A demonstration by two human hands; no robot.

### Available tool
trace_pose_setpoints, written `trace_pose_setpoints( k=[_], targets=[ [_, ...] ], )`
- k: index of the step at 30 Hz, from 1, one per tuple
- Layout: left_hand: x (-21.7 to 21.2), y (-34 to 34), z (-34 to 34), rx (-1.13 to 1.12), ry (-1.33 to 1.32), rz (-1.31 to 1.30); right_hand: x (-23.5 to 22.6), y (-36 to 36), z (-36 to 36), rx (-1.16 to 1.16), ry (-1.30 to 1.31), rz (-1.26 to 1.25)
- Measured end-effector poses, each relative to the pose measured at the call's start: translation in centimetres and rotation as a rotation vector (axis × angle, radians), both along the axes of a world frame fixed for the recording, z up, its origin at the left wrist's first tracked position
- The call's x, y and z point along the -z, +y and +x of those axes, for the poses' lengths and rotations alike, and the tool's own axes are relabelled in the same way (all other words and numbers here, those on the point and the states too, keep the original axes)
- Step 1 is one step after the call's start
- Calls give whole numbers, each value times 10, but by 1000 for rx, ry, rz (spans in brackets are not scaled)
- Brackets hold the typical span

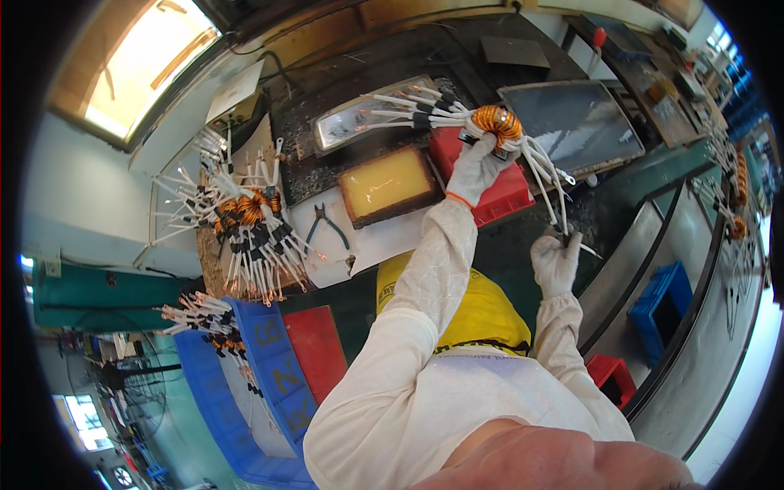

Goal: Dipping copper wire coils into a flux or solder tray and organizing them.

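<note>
- My left hand (476, 167), in a white glove, is closed around the underside of a copper-wound toroid coil (497, 122), holding it up above the red tray (498, 196).
- My right hand (557, 263), also gloved, is closed around a small dark tool (565, 238); I cannot tell what kind of tool it is.
- The tool's tip meets the ends of the white sleeved leads (543, 171) that hang from the coil's right side.
- More leads with black bands fan out from the coil to the left, over the solder pot (359, 122) with its grey molten surface.
- Just below that pot I see a shallow tray of yellow flux (385, 185).
- A pair of pliers (327, 222) lies on a white sheet left of the flux tray.
- Further left, a heap of similar coils (249, 220) rests on the bench, well apart from both hands.
- Below it, a blue crate (269, 367) holds more coils.
- A dark metal plate (572, 122) lies right of the held coil.
</note>
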State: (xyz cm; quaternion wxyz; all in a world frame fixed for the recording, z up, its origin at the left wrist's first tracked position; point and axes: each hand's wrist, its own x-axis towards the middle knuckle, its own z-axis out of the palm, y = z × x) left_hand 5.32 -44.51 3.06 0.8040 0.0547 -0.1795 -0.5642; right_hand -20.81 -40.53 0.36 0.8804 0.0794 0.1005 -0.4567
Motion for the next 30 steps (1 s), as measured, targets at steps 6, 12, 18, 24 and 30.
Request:
trace_pose_setpoints(
  k=[6,12,18,24,30],
  targets=[
    [4,-2,8,-49,174,16,-50,10,-10,-27,467,-375],
    [-7,-5,11,-66,232,35,-70,17,7,-7,587,-380],
    [-12,-10,26,-46,298,40,-71,2,21,-27,570,-427],
    [-11,-12,34,-17,375,12,-71,-5,34,-60,557,-467],
    [-7,-11,38,2,453,-16,-71,5,44,-116,551,-489]
  ],
)
